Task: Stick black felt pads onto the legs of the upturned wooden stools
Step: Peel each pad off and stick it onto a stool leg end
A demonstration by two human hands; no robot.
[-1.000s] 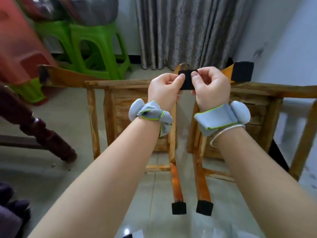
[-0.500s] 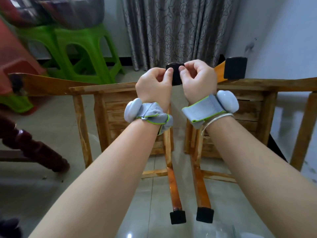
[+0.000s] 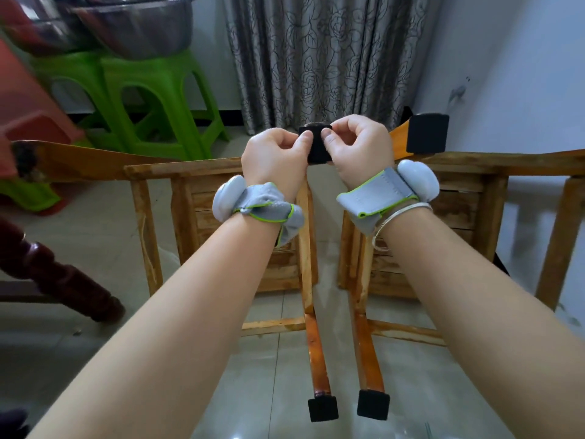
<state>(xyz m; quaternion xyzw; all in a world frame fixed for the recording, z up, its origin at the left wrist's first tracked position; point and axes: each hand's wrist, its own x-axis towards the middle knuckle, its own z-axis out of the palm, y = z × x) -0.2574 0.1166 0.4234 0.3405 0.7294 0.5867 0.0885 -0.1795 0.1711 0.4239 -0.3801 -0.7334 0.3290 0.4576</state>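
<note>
Two wooden stools lie upturned side by side on the tiled floor, the left stool (image 3: 202, 223) and the right stool (image 3: 459, 217). My left hand (image 3: 273, 160) and my right hand (image 3: 361, 150) both pinch a black felt pad (image 3: 316, 147) at the top end of a far leg between the stools; the leg's end is hidden behind the pad and my fingers. Black pads sit on the two near legs, a left one (image 3: 323, 408) and a right one (image 3: 373, 405), and on a far right leg (image 3: 427, 133).
Green plastic stools (image 3: 152, 99) with a steel basin (image 3: 139, 23) on top stand at the back left. A dark turned furniture leg (image 3: 60, 277) is at the left, a red object (image 3: 22, 99) behind it. A patterned curtain (image 3: 316, 58) and a white wall close the back.
The view has shifted slightly. Both hands stay on the pad and have pressed it down over the leg end, with my fingers now closer together on it.
</note>
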